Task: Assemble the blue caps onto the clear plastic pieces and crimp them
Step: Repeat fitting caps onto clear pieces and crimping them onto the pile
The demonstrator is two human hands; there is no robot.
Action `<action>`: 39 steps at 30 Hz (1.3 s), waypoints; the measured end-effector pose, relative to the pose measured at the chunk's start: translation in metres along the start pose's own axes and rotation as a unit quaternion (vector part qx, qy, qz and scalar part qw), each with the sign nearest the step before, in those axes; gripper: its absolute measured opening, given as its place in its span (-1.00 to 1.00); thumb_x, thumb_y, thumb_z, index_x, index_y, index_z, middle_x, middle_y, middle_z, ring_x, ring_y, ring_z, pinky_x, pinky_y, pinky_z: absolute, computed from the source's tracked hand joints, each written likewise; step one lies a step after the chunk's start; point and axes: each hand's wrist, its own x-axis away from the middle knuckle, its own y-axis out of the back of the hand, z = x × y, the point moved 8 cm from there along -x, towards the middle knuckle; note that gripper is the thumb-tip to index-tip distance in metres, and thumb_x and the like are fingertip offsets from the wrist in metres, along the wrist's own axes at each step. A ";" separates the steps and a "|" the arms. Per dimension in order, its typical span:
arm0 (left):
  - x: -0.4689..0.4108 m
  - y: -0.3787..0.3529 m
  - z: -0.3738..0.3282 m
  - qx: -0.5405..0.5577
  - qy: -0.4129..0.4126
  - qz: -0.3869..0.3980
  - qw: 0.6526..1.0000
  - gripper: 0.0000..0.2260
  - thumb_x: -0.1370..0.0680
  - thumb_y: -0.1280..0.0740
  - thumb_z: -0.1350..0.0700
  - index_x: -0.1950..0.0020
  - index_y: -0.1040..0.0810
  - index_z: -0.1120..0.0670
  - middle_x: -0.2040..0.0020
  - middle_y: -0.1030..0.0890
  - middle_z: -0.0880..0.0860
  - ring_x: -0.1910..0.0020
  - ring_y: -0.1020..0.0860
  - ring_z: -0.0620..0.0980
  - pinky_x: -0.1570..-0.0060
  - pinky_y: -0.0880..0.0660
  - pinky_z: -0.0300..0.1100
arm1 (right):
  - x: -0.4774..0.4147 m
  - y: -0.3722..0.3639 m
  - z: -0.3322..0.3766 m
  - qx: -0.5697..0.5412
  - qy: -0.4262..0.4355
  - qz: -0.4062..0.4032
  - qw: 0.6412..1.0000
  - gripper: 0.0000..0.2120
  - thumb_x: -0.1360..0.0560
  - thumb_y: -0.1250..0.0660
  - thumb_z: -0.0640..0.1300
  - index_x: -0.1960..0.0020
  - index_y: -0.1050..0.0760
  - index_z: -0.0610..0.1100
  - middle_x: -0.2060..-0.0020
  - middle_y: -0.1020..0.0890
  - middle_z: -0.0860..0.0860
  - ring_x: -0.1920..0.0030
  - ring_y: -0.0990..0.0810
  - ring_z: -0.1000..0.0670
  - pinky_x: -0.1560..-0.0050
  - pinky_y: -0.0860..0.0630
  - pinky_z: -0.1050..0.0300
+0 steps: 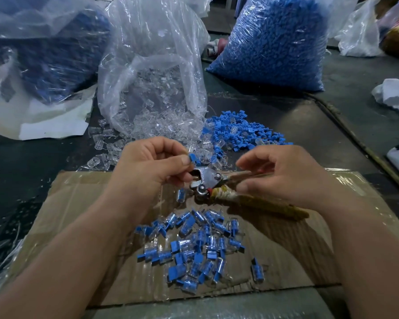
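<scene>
Nearest: taped brown cardboard sheet [78, 226], bare toward both side edges around a central heap of blue-capped clear pieces [194, 245]. Above it, left hand [148, 166] pinching one small blue plastic cap [192, 157]; right hand [286, 173] curled round handles of metal crimping pliers [207, 180]. Beyond, on dark floor [309, 125]: loose blue caps [240, 132], clear bag of clear plastic pieces [152, 88].

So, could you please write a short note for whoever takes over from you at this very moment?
Right hand holds the crimping pliers by their handles.
Left hand pinches a blue cap at the pliers' head.
Loose caps and the open bag of clear pieces lie beyond the hands.
Done: a pile of assembled pieces on the cardboard.
Left: finish this one, then the loose stock.
</scene>
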 end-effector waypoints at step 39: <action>0.000 0.010 -0.010 -0.014 -0.078 -0.055 0.995 -0.94 -0.37 -0.34 0.27 0.21 -0.53 0.14 0.37 -0.63 0.04 0.39 -0.60 -0.05 0.37 -0.52 -0.31 | -0.001 -0.017 0.016 0.164 0.020 -0.060 0.984 -0.74 -0.50 -0.26 -0.04 -0.17 -0.34 0.04 0.04 -0.37 0.15 0.05 -0.32 0.13 0.10 -0.19 0.21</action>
